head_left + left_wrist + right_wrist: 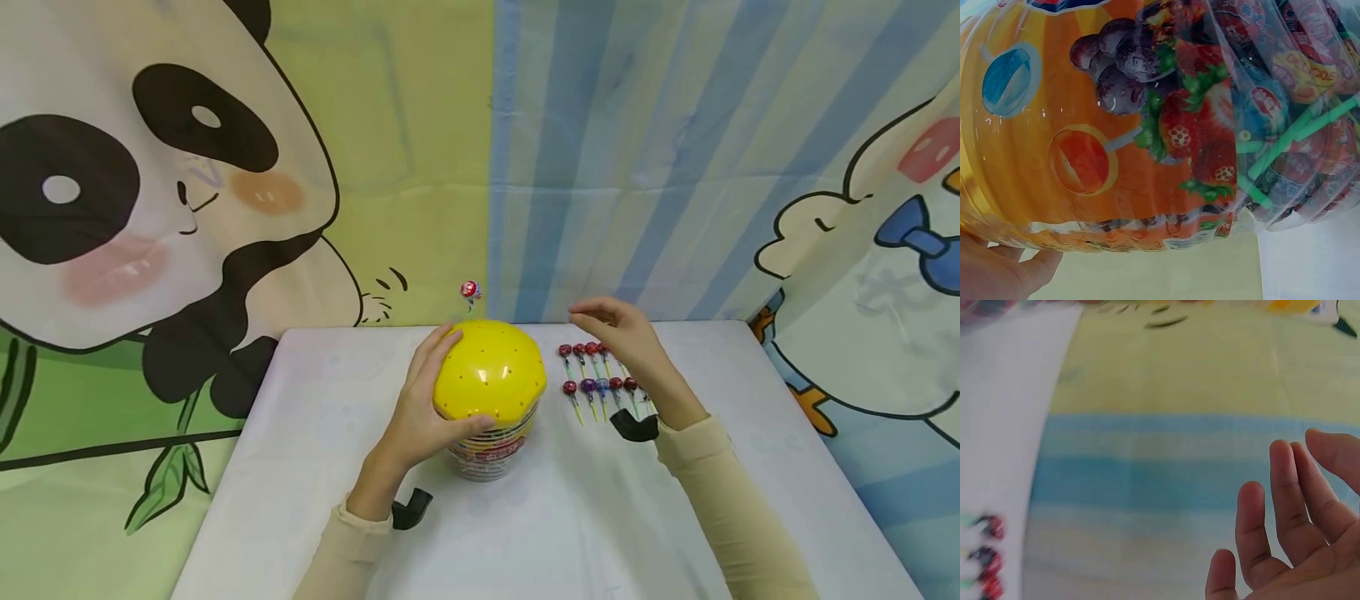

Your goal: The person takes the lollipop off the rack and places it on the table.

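White table (300, 467) before cartoon drapes (637, 125) — left hand (420, 417) cups the jar (489, 400), right hand (626, 337) loose, empty.

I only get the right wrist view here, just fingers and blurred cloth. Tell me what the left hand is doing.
Observer: The left hand grips the side of the lollipop jar, under its yellow domed lid.
Operator: Report whether anything stands in that lid.
Observer: One lollipop stands upright at its far side.
Operator: Say where the right hand sits.
Observer: The right hand hovers empty above two rows of lollipops lying on the table.
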Demonstrator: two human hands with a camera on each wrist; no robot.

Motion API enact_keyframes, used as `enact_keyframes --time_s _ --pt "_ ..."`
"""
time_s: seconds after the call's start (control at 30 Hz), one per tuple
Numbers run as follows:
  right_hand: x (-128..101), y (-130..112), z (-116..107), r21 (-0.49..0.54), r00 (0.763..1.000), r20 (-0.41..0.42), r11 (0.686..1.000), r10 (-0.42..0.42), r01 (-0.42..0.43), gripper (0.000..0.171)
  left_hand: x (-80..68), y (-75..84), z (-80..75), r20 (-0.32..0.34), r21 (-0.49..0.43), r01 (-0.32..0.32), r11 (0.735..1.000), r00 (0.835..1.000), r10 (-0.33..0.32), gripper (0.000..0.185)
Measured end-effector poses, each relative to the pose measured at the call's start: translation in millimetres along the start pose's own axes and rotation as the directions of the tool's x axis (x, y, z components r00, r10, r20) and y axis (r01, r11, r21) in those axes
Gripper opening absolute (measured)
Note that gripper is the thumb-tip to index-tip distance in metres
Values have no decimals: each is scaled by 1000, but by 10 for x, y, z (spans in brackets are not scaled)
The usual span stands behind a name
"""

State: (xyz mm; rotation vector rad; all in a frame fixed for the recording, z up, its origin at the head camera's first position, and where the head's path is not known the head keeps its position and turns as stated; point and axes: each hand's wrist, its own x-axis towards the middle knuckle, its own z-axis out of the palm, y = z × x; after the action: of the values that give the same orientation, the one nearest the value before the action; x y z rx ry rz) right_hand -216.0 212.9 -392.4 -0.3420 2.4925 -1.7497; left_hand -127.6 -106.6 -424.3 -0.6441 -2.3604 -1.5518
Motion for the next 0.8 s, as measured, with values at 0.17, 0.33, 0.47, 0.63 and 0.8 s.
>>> enact_keyframes --time_s 0.17,0.33,0.47,0.63,0.8 --pt "177 -420 259 60 987 137 995 -85 77 34 2 17 -4 6 -2 -10 1000 1000 10 103" --pt "386 -648 479 64 956 255 989 -142 130 33 8 16 -25 7 4 -16 1000 1000 16 104" --pt "569 -734 579 65 914 364 984 -178 166 32 8 10 -31 12 -2 -2 1000 1000 2 104" --pt "740 -755 669 141 834 516 980 -193 140 30 2 7 -28 15 -3 4 1000 1000 -4 104" --pt "814 -735 715 220 776 600 973 -193 71 27 -7 10 -23 17 0 0 1000 1000 0 103"
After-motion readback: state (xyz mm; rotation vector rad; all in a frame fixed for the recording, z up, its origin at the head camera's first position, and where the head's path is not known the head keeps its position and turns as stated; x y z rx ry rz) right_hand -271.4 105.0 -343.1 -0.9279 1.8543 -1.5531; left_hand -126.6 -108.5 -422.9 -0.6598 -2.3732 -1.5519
